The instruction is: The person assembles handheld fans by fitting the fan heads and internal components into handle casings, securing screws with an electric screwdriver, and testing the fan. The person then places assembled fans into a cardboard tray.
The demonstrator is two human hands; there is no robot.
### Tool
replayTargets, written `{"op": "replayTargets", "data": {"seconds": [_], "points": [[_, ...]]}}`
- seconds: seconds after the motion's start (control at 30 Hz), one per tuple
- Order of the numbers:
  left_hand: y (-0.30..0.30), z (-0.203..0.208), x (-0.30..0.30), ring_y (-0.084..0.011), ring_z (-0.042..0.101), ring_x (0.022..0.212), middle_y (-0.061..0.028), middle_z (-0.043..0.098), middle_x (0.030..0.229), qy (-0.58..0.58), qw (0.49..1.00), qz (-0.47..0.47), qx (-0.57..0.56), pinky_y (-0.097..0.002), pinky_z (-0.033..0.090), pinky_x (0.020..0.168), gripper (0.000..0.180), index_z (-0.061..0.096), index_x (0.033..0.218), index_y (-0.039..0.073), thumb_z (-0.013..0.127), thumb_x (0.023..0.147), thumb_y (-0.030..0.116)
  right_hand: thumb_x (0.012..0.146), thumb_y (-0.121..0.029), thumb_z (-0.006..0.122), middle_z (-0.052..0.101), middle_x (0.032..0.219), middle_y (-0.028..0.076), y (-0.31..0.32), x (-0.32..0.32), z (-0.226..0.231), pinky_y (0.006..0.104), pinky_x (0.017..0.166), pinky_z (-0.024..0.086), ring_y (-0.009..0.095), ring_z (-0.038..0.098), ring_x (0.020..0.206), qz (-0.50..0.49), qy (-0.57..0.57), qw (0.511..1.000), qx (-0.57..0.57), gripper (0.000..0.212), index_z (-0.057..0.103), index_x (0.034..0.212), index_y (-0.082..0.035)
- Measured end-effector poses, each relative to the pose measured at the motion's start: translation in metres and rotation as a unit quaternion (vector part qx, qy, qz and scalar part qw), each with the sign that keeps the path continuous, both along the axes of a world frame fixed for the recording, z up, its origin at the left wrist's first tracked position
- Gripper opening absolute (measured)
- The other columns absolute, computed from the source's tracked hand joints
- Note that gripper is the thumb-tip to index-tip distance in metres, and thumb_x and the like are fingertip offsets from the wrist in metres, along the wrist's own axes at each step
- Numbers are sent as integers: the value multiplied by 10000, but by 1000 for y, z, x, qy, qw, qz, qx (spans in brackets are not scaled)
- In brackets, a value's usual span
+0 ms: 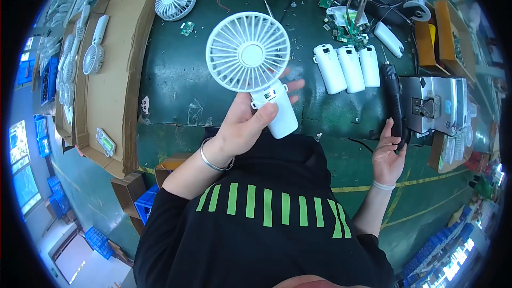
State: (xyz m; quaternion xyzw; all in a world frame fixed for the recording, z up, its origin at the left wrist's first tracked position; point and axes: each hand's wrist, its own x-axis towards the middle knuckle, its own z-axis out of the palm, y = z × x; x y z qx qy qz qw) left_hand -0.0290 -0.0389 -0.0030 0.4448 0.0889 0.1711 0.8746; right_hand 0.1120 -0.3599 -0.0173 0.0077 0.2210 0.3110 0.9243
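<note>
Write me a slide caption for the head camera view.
At a green workbench, the left hand holds a white handheld fan, the right hand a black screwdriver.

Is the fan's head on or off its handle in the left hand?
On: the fan head meets the top of the white handle, which the left hand grips. Whether it is fully fastened, I cannot tell.

The left forearm (194,170) slants in from the near left, and the left hand (240,117) is closed in a grip — thumb (265,113) on top, fingertips (296,85) spread toward the right. Farther right and nearer, the right hand (388,160) is turned palm up, its fingers (386,142) bent — the right forearm (370,208) bare behind it.
</note>
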Motion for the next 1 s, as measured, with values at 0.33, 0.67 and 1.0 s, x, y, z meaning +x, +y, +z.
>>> {"op": "replayTargets", "data": {"seconds": [0.33, 0.67, 1.0], "points": [[17, 2, -9, -99, 482, 689, -39, 476, 964, 62, 984, -71, -153, -266, 446, 617, 576, 392, 1311, 10, 656, 807, 101, 1011, -431, 311, 657, 922, 217, 23, 17, 59, 360, 683, 602, 250, 680, 750, -302, -397, 520, -694, 595, 574, 1129, 89], [9, -2, -7, -170, 601, 706, -110, 601, 816, 14, 964, -117, -237, -366, 526, 728, 370, 515, 1126, 38, 620, 782, 125, 875, -740, 327, 600, 719, 177, 115, 56, 108, 364, 646, 429, 275, 540, 701, -74, -775, 569, -264, 911, 442, 1226, 93], [-2, -5, -7, -168, 581, 608, -33, 490, 660, 122, 970, -115, -174, -310, 502, 615, 364, 500, 1170, -21, 572, 832, 93, 767, -823, 452, 523, 620, 43, 162, -6, 92, 305, 521, 399, 160, 489, 505, -159, -690, 661, -250, 870, 546, 1109, -29]]}}
